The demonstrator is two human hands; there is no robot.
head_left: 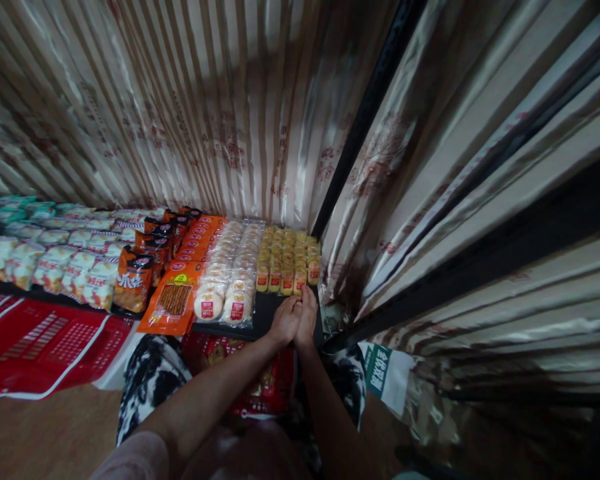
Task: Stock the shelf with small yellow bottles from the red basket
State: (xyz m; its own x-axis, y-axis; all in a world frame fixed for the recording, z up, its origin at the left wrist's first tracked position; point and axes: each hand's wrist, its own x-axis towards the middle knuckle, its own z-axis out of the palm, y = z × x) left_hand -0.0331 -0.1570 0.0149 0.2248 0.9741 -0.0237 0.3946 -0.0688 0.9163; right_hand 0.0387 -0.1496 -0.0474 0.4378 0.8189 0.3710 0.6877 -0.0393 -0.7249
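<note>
My left hand (285, 321) and my right hand (307, 319) are close together at the right end of a black shelf (267, 310). Both have their fingers drawn together. Their fingertips reach the front of the rows of small yellow snack packets (275, 277) with red labels. Whatever lies between the hands is hidden by the fingers. Left of the yellow packets stand two rows of clear-wrapped round white cakes or crackers (237, 303). Beside those lies an orange bag of brown snack sticks (174, 300), with more orange packs behind it.
Black-and-orange bags (133, 280) and rows of white packets (75, 270) fill the shelf's left. Below are a red basket (65, 343) and another red container (280, 383) between my knees. Black poles (365, 127) and printed curtains (220, 120) enclose the right and back.
</note>
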